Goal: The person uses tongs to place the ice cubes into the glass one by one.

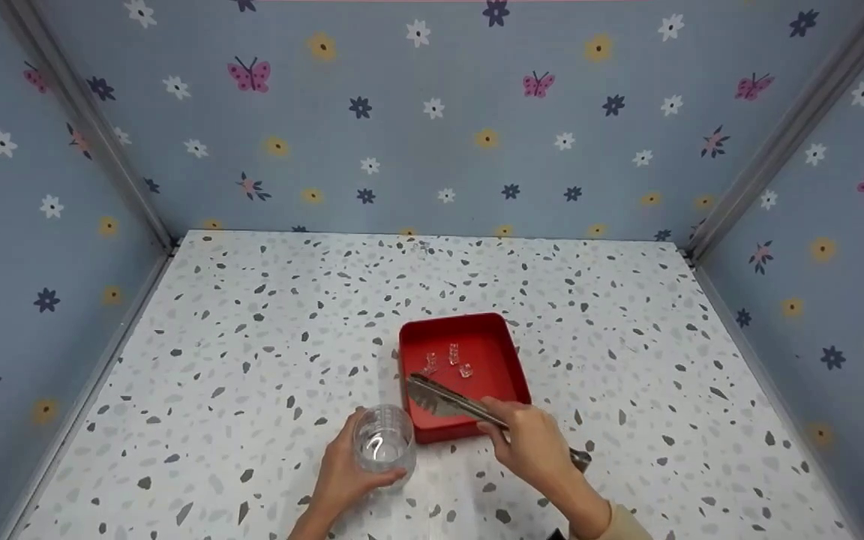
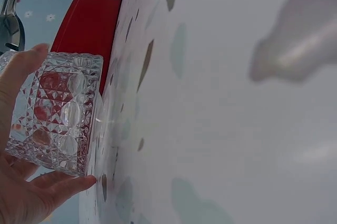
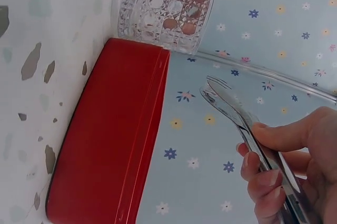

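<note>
My left hand point(image 1: 343, 466) grips a clear glass point(image 1: 385, 441) from its left side, thumb across the near side. In the left wrist view the glass point(image 2: 66, 111) shows a cut diamond pattern, with its base close to the tabletop. My right hand point(image 1: 535, 444) holds metal tongs point(image 1: 469, 406) along their arms, squeezed nearly together. Their tips point(image 3: 210, 93) hang over the left part of a red square tray point(image 1: 488, 341). Several small clear cubes, like ice cubes point(image 1: 454, 354), lie in the tray just beyond the tips. Whether the tips pinch a cube I cannot tell.
The white speckled tabletop point(image 1: 267, 360) spreads around the tray and glass. Blue flowered panels point(image 1: 432, 142) enclose the back and both sides, with grey metal posts point(image 1: 94, 127) at the corners. The glass stands close beside the tray's near left corner.
</note>
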Motion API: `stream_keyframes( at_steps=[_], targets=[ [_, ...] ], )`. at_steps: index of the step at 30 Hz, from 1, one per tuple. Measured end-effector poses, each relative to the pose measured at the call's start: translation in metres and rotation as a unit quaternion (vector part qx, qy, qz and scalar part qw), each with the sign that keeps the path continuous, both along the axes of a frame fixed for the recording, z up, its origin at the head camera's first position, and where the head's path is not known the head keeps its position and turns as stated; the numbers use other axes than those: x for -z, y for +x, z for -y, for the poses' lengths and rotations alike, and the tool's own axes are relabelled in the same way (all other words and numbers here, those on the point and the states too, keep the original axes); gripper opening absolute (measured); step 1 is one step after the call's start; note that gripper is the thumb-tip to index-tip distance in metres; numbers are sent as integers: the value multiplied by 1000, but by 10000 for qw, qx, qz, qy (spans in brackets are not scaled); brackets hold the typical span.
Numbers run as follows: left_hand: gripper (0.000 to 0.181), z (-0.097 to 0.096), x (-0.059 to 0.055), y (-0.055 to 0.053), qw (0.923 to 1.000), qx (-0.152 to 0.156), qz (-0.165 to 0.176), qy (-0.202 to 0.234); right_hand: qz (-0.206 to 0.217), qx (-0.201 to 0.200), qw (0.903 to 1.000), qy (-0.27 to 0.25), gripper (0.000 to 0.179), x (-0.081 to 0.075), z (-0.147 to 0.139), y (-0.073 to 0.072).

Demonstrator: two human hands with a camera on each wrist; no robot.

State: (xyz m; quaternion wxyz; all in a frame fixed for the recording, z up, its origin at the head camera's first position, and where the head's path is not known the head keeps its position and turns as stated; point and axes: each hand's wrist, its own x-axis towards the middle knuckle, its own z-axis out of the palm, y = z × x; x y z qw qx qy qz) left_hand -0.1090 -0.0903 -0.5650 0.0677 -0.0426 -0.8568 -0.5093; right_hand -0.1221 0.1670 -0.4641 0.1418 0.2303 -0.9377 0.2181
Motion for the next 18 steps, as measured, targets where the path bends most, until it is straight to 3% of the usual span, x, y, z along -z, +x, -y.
stream_keyframes(
  at_steps=[18],
  targets=[
    [105, 0, -1, 3, 9999, -40, 54, -80, 275, -583, 9979, 53, 24, 1, 23, 8]
  ],
)
